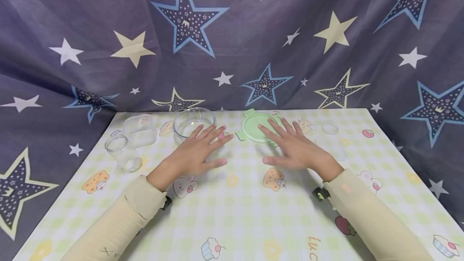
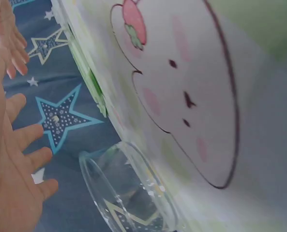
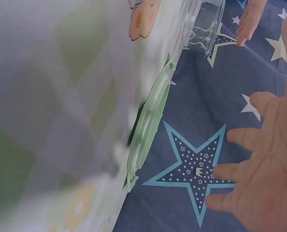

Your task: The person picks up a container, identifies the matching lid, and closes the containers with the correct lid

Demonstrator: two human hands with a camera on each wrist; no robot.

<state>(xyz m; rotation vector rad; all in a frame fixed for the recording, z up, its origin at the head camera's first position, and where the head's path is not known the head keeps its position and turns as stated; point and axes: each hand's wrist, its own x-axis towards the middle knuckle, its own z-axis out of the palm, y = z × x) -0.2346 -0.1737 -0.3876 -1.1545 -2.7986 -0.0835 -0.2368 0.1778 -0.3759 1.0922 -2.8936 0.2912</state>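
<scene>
A person's left hand (image 1: 199,150) and right hand (image 1: 291,144) hover over a checked bench (image 1: 239,212), palms down, fingers spread, holding nothing. Just beyond the left hand, a round glass bowl (image 1: 186,127) stands mouth up; apart from it, near the right hand, a green clip-on lid (image 1: 255,127) lies flat, clips outward. They seem spaced to give each hand easy reach. In the head view the hands partly hide both. Farther left are a clear jar (image 1: 124,155) and squarish clear container (image 1: 142,131); right, a small clear disc (image 1: 330,128).
</scene>
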